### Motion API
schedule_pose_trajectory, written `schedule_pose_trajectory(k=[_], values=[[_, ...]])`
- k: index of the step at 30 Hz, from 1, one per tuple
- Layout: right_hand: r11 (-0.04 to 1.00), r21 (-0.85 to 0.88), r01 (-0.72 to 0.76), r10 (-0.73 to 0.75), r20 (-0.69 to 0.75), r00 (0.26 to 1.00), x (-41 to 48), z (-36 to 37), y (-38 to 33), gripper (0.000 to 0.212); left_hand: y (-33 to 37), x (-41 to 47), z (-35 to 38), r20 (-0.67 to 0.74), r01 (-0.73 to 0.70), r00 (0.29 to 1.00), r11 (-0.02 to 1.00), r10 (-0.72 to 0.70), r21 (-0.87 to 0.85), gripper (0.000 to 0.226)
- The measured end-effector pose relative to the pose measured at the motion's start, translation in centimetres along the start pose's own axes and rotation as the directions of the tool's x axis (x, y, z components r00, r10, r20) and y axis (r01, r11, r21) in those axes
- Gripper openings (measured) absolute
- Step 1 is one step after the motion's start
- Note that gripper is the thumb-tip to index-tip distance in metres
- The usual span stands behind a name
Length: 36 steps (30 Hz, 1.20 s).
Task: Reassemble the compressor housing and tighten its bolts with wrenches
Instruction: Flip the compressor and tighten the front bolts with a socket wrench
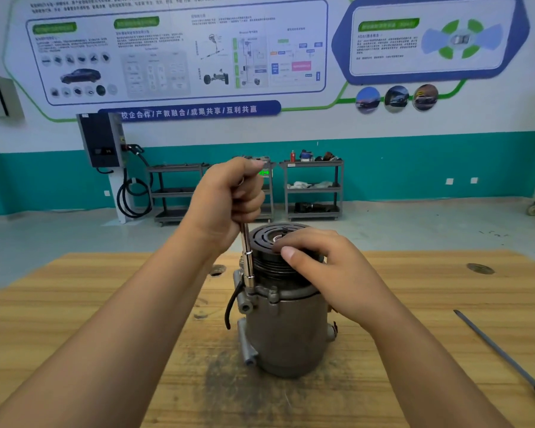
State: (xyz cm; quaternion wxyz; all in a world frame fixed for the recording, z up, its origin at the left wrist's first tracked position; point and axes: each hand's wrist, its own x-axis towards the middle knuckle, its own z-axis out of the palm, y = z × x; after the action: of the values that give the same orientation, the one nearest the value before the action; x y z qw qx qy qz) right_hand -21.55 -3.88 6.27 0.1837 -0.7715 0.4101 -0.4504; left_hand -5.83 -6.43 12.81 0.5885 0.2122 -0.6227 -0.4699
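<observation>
While grey metal compressor housing [286, 332] stands upright on wooden desk [430, 273], left hand [226, 199] fingers [249, 208] grip vertical chrome wrench [247, 257]; right hand [331, 270] clasps black pulley [264, 239].

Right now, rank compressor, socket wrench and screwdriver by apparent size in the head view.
1. compressor.
2. screwdriver and socket wrench, unranked: the frame cuts one, the left hand hides part of the other.

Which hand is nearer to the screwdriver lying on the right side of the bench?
Right. The right hand holds the compressor pulley, just left of the screwdriver. The left hand is farther left, gripping the upright wrench.
</observation>
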Motion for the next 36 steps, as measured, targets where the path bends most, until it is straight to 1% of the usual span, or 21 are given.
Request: schedule_pose_trajectory(k=[3, 6, 8, 11, 16, 20, 24, 25, 26, 28, 30, 32, 33, 36], values=[[0.999, 0.029, -0.026, 0.027, -0.016, 1.0, -0.1, -0.5, -0.1, 0.017, -0.1, 0.8, -1.6, 0.105, 0.079, 0.992, 0.988, -0.065, -0.13, 0.041], [0.997, 0.058, -0.052, 0.053, -0.014, 0.999, -0.2, -0.9, 0.0, 0.019, -0.3, 1.3, -2.5, 0.233, 0.123, 0.97, 0.966, -0.069, -0.226, 0.048], [0.996, 0.071, -0.058, 0.059, -0.011, 0.998, -0.2, -1.1, -0.1, 0.02, -0.4, 1.6, -2.7, 0.253, 0.136, 0.965, 0.954, -0.067, -0.266, 0.048], [0.997, 0.057, -0.056, 0.057, -0.011, 0.998, -0.2, -1.1, -0.1, 0.018, -0.7, 1.9, -2.6, 0.188, 0.142, 0.978, 0.945, -0.088, -0.295, 0.037], [0.999, 0.02, -0.043, 0.044, -0.019, 0.999, -0.3, -1.0, -0.2, 0.017, -0.8, 1.9, -2.0, 0.035, 0.11, 0.994, 0.939, -0.104, -0.327, 0.039], [1.0, 0.004, -0.027, 0.027, -0.03, 0.999, -0.3, -0.9, -0.2, 0.017, -0.3, 2.2, -2.0, -0.051, 0.107, 0.991, 0.956, -0.125, -0.275, 0.052], [1.0, 0.011, -0.024, 0.025, -0.035, 0.999, -0.3, -0.9, 0.0, 0.016, 1.5, 2.6, -2.1, -0.162, 0.03, 0.982, 0.937, -0.092, -0.349, 0.056], [1.0, 0.009, -0.025, 0.026, -0.033, 0.999, -0.3, -0.9, 0.0, 0.016, 1.9, 2.5, -2.1, -0.194, 0.007, 0.978, 0.945, -0.075, -0.327, 0.056], [1.0, 0.009, -0.027, 0.027, -0.034, 0.999, -0.2, -0.9, 0.1, 0.016, 2.0, 2.3, -2.0, -0.235, -0.01, 0.97, 0.962, -0.056, -0.271, 0.056], [1.0, 0.008, -0.025, 0.025, -0.038, 0.999, -0.2, -0.8, 0.1, 0.017, 1.8, 1.4, -1.1, -0.338, -0.014, 0.941, 0.997, -0.013, -0.077, 0.057], [1.0, 0.009, -0.022, 0.022, -0.043, 0.999, -0.1, -0.7, 0.1, 0.016, 1.3, 0.5, 0.0, -0.456, 0.014, 0.89, 0.996, 0.027, 0.087, 0.054], [1.0, 0.02, -0.023, 0.024, -0.044, 0.999, -0.1, -0.6, 0.1, 0.016, 0.9, -0.1, 0.9, -0.538, 0.029, 0.841, 0.986, 0.065, 0.164, 0.046], [0.999, 0.025, -0.026, 0.027, -0.044, 0.999, -0.1, -0.6, 0.1, 0.016, 0.9, -0.2, 1.3, -0.547, 0.029, 0.833, 0.981, 0.082, 0.191, 0.041], [0.999, 0.021, -0.029, 0.03, -0.047, 0.998, 0.0, -0.7, 0.3, 0.017, 0.5, -0.7, 2.6, -0.506, 0.012, 0.851, 0.96, 0.136, 0.278, 0.033]])
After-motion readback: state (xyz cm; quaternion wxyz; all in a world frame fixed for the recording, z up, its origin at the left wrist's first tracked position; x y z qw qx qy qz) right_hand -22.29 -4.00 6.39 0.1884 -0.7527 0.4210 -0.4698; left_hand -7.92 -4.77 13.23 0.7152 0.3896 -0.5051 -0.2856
